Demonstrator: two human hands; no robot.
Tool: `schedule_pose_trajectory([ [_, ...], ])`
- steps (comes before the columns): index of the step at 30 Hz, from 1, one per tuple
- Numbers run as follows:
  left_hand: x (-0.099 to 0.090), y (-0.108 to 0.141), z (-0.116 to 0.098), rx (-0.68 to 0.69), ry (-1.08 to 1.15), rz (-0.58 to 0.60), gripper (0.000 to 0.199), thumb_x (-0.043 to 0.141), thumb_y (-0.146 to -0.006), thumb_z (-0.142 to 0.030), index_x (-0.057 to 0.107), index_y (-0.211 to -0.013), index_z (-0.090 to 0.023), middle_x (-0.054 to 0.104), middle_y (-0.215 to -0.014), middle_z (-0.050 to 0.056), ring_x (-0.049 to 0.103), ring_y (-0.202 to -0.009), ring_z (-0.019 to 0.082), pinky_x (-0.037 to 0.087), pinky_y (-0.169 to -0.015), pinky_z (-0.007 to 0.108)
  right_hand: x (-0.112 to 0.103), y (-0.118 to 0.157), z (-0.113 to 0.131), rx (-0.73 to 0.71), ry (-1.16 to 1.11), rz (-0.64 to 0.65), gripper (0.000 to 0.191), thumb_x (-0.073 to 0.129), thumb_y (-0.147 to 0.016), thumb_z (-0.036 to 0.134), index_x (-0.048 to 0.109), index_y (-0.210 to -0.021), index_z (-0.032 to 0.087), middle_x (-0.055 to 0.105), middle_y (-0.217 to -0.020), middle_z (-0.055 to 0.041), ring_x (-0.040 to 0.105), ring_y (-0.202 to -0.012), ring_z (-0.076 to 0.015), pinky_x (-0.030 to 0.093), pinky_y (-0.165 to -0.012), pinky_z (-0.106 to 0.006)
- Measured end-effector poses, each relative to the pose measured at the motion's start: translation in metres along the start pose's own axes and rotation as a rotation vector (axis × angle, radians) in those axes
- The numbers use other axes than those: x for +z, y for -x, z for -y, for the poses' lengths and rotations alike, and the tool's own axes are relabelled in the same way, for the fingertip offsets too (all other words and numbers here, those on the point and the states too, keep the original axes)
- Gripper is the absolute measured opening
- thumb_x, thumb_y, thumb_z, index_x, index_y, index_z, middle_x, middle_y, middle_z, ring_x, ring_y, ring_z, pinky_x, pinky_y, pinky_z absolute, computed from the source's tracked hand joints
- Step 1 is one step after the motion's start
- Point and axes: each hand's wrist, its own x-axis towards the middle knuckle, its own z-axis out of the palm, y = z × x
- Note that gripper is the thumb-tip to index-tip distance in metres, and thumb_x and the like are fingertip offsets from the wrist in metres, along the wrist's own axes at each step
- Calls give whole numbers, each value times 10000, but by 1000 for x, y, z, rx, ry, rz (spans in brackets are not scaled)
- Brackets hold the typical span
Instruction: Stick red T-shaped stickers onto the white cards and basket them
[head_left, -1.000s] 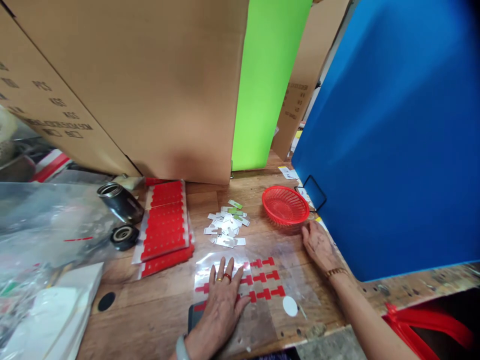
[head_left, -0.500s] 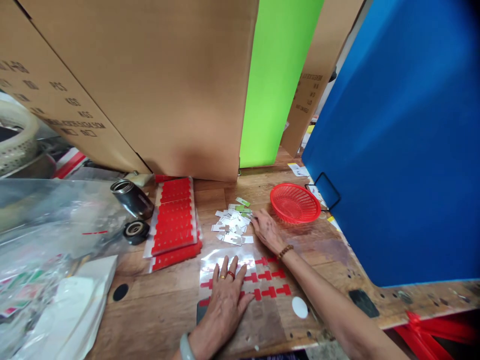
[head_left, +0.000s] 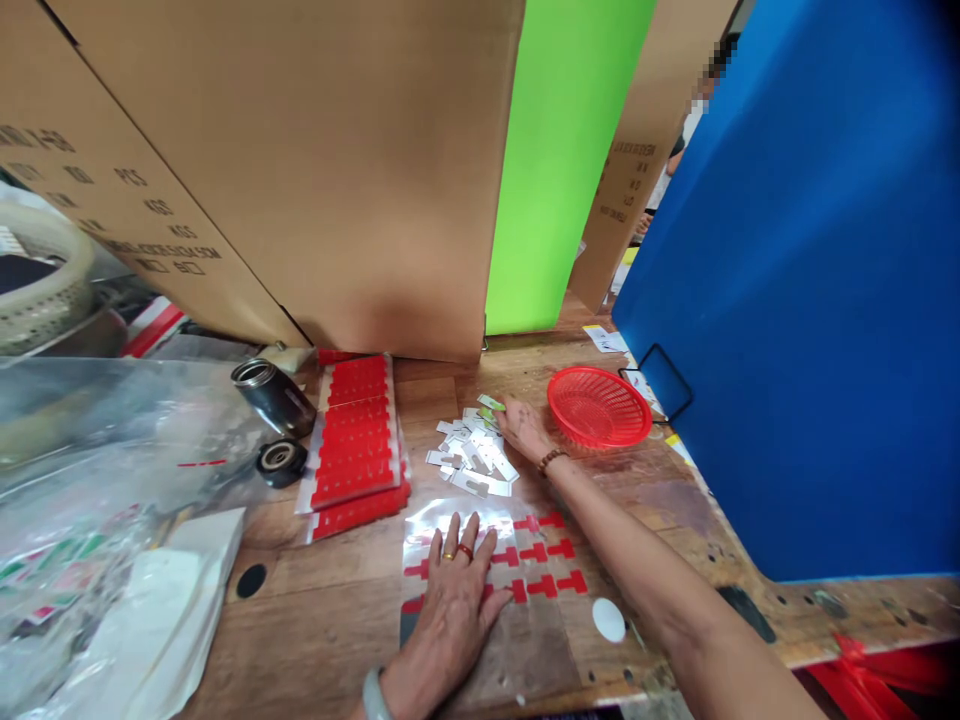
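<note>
In the head view, I have the green-marked tag [head_left: 491, 402] at the upper edge of the loose pile of white tags [head_left: 476, 455], its long axis sloping down to the right, lower end at my right hand [head_left: 523, 430]. Those fingers are bunched together at the tag; I cannot tell whether they grip it. My left hand [head_left: 450, 610] lies flat, fingers spread and pointing away from me, on the clear plastic sheet [head_left: 491, 515] below the pile. The sheet's rows of red T-shaped pieces [head_left: 534, 553] run left to right, climbing slightly to the right.

All this sits on a wood-grain table [head_left: 300, 640]. Left of the pile I see stacked red-patterned sheets [head_left: 356, 440], then a dark open flask [head_left: 281, 400], tilted, with its lid [head_left: 281, 462] beside it. A red plastic basket [head_left: 600, 410] stands to the right of the pile, and a white disc [head_left: 608, 620] lies near the sheet's lower right. Behind stand a cardboard panel [head_left: 337, 180] and a green panel [head_left: 562, 170]; a big blue panel [head_left: 810, 300] fills the right.

A second ago my right hand was beside the basket, and half a second ago at the pile's right edge; now it is at the top edge. Some tags have shifted, while my left hand stays on the sheet.
</note>
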Motion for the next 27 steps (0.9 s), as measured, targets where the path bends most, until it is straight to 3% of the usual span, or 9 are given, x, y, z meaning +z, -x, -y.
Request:
schedule_pose_trajectory([
  [4,0,2,4,-4,-19,-14,652,614,-832,-315,354,-1425,-246,405,-1473,147,277,-1392,366,298,-1061,612,9,-17,7,-58,-30,4,201,462,-893,190,619,-994,117,602,-1096,-164,502,-1038,-244,335,-912,-330],
  [10,-1,4,7,-19,-6,-15,638,595,-847,-328,349,-1428,-238,387,-1482,152,246,-1406,359,277,-1073,606,11,17,-1,-86,-158,12,157,484,-855,158,639,-827,156,623,-948,-112,523,-952,-219,370,-877,-334],
  [13,-2,2,6,-22,15,4,619,585,-853,-351,366,-1420,-234,381,-1487,152,251,-1403,365,280,-1069,613,9,30,-9,-48,-266,3,127,531,-778,116,628,-845,161,638,-895,-67,558,-864,-183,416,-796,-297],
  [17,-7,-1,4,-37,18,19,594,603,-840,-363,418,-1389,-230,385,-1485,151,280,-1386,383,279,-1065,623,6,29,-17,43,-416,-16,203,544,-699,113,613,-885,154,613,-684,12,546,-609,-134,423,-593,-241],
  [23,-17,-2,3,-41,128,-16,504,609,-839,-328,495,-1319,-227,461,-1431,139,332,-1365,361,273,-1067,627,-22,50,-11,96,-548,-147,177,514,-733,172,630,-867,164,609,-769,-22,540,-714,-152,423,-651,-263],
  [25,-24,-4,2,-73,254,-53,431,581,-858,-324,533,-1275,-226,497,-1397,135,389,-1334,335,298,-1067,597,-35,70,-2,57,-599,-97,159,534,-744,195,648,-853,176,609,-748,-9,539,-701,-145,426,-648,-254],
  [27,-34,-9,-1,-159,452,-102,407,547,-878,-339,528,-1269,-226,541,-1345,130,486,-1257,293,363,-1045,536,-46,93,9,-1,-677,38,139,563,-755,218,669,-839,186,616,-724,5,541,-675,-135,426,-627,-242],
])
